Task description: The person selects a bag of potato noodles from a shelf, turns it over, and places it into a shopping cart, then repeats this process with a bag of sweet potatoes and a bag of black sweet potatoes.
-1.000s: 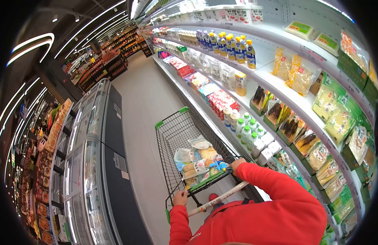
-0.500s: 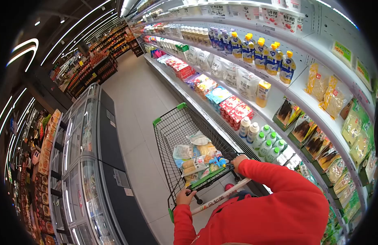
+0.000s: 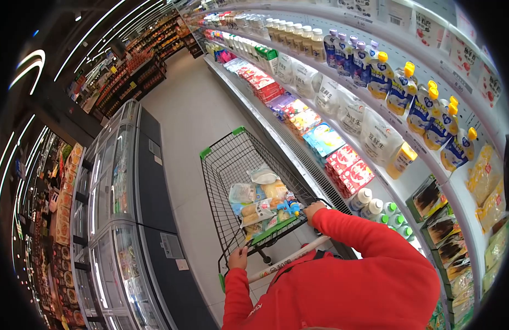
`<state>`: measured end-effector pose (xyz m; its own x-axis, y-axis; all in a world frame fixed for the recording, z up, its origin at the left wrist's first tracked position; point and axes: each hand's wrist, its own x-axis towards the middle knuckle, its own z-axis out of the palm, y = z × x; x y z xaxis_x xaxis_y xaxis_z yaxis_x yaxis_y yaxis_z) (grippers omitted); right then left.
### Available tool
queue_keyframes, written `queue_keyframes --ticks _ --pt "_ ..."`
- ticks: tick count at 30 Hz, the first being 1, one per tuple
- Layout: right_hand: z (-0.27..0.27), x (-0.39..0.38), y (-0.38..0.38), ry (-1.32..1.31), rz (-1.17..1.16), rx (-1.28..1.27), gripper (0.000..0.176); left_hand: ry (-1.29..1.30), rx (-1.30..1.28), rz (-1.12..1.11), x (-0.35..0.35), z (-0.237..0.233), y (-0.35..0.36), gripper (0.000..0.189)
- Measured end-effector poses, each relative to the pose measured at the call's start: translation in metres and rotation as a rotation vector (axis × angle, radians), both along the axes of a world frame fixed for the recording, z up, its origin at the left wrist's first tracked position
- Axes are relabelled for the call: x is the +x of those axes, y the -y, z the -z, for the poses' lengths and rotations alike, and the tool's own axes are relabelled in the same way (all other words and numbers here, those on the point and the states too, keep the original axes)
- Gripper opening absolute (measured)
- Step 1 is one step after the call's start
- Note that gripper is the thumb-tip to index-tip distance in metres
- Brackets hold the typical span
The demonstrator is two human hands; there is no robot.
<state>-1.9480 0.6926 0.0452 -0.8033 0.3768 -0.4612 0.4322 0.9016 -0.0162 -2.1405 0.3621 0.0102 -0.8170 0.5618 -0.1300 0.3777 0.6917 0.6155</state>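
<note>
A black wire shopping cart (image 3: 217,190) with green corner caps stands in front of me. My left hand (image 3: 238,258) is closed on its frame at the near left corner. At the near right corner my right hand (image 3: 314,210) is wrapped round the frame, its fingers partly hidden. Between my body and the basket runs the cart's pale handle bar (image 3: 290,260), which neither hand holds. Inside the basket lie bagged bread rolls (image 3: 257,212), a clear plastic pack (image 3: 241,193) and a blue toy-like item (image 3: 289,207).
A refrigerated shelf (image 3: 298,165) lines the right side, stocked with yellow-capped pouches (image 3: 403,88), white bags (image 3: 350,113) and red cartons (image 3: 350,171). Glass-topped freezers (image 3: 108,192) run along the left. Ahead, the tiled aisle floor (image 3: 180,104) stretches towards more shelves (image 3: 161,44).
The cart and I have moved forward along the aisle; the shelf goods on the right appear closer and further back in view. Both hands keep their hold on the cart.
</note>
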Motion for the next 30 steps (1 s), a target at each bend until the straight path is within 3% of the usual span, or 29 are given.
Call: queue_keyframes --ticks 7,12,19,26,30 --pt "-0.005 -0.108 -0.065 -0.003 -0.024 -0.002 0.035 0.004 -0.065 -0.027 -0.103 0.007 -0.058 0.029" --pt "-0.011 -0.195 -0.115 -0.024 -0.029 -0.028 0.026 0.043 -0.125 -0.056 -0.191 0.007 -0.114 0.023" --pt "-0.016 -0.324 -0.183 0.026 -0.026 -0.029 0.033 0.053 0.198 0.018 -0.308 0.005 -0.188 0.014" --pt "-0.014 -0.447 -0.247 0.005 -0.019 -0.021 0.031 0.033 0.042 0.027 -0.432 0.001 -0.255 0.019" --pt "-0.001 -0.515 -0.283 0.007 -0.054 0.035 0.031 -0.004 0.076 0.02 -0.501 0.001 -0.29 0.021"
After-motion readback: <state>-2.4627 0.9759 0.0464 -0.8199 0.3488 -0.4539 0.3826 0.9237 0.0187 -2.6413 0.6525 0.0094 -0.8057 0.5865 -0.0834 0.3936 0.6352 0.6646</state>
